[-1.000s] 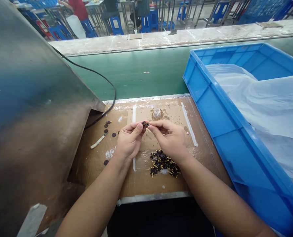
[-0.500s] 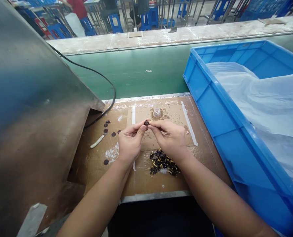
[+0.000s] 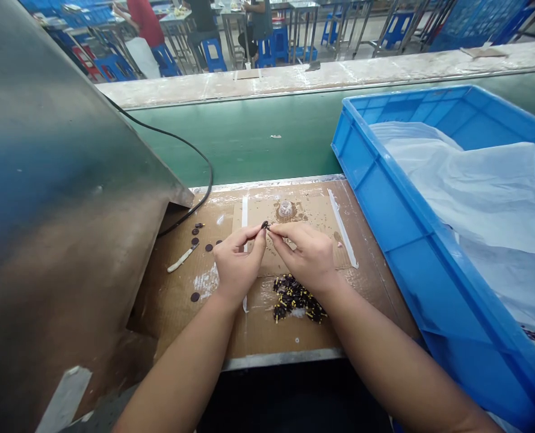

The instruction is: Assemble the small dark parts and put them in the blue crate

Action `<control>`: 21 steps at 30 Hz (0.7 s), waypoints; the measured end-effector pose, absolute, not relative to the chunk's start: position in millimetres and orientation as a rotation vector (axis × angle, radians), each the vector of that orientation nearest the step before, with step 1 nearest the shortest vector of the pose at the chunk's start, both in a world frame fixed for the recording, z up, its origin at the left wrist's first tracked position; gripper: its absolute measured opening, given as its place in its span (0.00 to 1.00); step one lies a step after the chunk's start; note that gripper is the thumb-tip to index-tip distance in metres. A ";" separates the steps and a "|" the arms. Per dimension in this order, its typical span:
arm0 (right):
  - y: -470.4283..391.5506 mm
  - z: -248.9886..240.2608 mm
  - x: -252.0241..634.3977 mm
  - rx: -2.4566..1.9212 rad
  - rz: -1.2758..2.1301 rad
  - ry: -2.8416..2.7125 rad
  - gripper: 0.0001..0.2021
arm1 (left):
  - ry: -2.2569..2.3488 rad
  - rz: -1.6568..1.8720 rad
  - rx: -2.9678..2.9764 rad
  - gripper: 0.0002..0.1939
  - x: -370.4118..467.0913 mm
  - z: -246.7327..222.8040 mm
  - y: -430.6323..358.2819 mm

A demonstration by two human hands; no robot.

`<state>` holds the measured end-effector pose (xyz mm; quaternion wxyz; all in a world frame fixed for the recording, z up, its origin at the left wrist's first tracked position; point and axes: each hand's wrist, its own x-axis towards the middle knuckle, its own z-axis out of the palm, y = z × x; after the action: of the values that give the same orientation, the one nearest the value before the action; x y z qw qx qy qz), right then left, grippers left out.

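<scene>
A small black round part [image 3: 265, 225] is pinched between both hands above the cardboard. My left hand [image 3: 238, 255] grips its left side with thumb and forefinger. My right hand [image 3: 306, 249] has its thumb and fingertips closed at the right side of that part; whether they hold a second small piece is too small to tell. Below my right hand lies a pile of small black parts with yellow tips [image 3: 294, 297]. Just beyond the fingers stands a small clear cup [image 3: 286, 208] on a wet patch.
A white-handled knife [image 3: 182, 258] and several dark discs [image 3: 195, 297] lie on the left. A metal housing [image 3: 68, 180] with a black cable [image 3: 177, 133] borders that side. At right, a blue crate [image 3: 398, 198] holds white sheeting [image 3: 479, 180]. Behind runs a green belt [image 3: 249, 144].
The camera view has shifted slightly. Both hands keep their pinch on the small black part, which is turned a little and shows more of its round face.
</scene>
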<state>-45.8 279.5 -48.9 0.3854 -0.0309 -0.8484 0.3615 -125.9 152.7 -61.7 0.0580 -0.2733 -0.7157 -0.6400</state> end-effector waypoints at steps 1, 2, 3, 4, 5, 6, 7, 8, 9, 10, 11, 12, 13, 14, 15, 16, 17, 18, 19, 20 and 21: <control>279.5 -49.4 -45.8 -0.091 0.933 -2.165 0.08 | -2.168 -1.946 -0.818 0.07 -125.8 -61.5 153.1; 279.7 -49.8 -45.9 -0.103 0.945 -2.167 0.08 | -2.164 -1.954 -0.804 0.07 -125.6 -61.2 153.5; 280.0 -50.1 -46.0 -0.109 0.956 -2.171 0.08 | -2.164 -1.962 -0.792 0.07 -125.5 -60.9 153.9; 280.4 -50.2 -46.1 -0.109 0.965 -2.173 0.08 | -2.165 -1.968 -0.781 0.06 -125.4 -60.8 154.0; 280.6 -50.2 -46.2 -0.104 0.973 -2.176 0.08 | -2.168 -1.971 -0.768 0.06 -125.6 -60.9 154.0; 280.6 -50.0 -46.2 -0.096 0.981 -2.181 0.08 | -2.171 -1.971 -0.759 0.06 -125.8 -61.1 153.7; 280.3 -49.5 -46.1 -0.087 0.991 -2.187 0.08 | -2.174 -1.968 -0.754 0.06 -126.0 -61.6 153.3; 279.5 -48.7 -45.9 -0.076 1.003 -2.187 0.08 | -2.176 -1.961 -0.750 0.06 -126.3 -62.0 153.0; 278.3 -47.6 -45.6 -0.072 1.021 -2.182 0.08 | -2.173 -1.956 -0.744 0.06 -126.4 -62.5 152.7; 276.6 -46.5 -45.3 -0.078 1.051 -2.170 0.08 | -2.166 -1.959 -0.736 0.07 -126.5 -63.0 152.8; 274.6 -45.4 -45.0 -0.095 1.100 -2.143 0.08 | -2.154 -1.970 -0.731 0.07 -126.3 -63.3 153.3; 272.6 -44.6 -44.9 -0.123 1.167 -2.100 0.08 | -2.136 -1.990 -0.727 0.06 -125.9 -63.6 154.1; 270.8 -44.3 -45.3 -0.153 1.248 -2.049 0.09 | -2.112 -2.019 -0.721 0.06 -125.4 -63.8 155.3; 269.5 -44.7 -46.4 -0.176 1.332 -1.997 0.10 | -2.088 -2.047 -0.717 0.06 -124.7 -63.9 156.5; 268.9 -45.5 -48.4 -0.190 1.410 -1.949 0.11 | -2.070 -2.064 -0.725 0.07 -123.9 -63.6 157.5; 269.3 -46.5 -51.3 -0.197 1.475 -1.908 0.10 | -2.059 -2.066 -0.749 0.07 -122.9 -62.9 158.0; 270.7 -47.1 -54.7 -0.204 1.527 -1.877 0.09 | -2.053 -2.053 -0.786 0.08 -121.5 -61.6 157.7; 272.8 -46.6 -58.1 -0.212 1.572 -1.847 0.09 | -2.047 -2.033 -0.834 0.09 -119.5 -59.4 156.3; 275.5 -44.4 -60.3 -0.222 1.620 -1.811 0.10 | -2.034 -2.016 -0.881 0.10 -116.8 -56.5 154.0; 278.2 -40.3 -60.2 -0.233 1.673 -1.768 0.11 | -2.022 -2.043 -0.911 0.09 -113.1 -52.7 151.0; 280.4 -34.3 -56.4 -0.238 1.724 -1.720 0.12 | -2.017 -2.119 -0.920 0.09 -108.4 -48.6 147.9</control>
<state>-56.4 280.4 -34.3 0.3404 -0.0916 -0.6608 0.6626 -108.4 147.9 -48.6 0.0374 -0.2998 -0.6572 -0.6905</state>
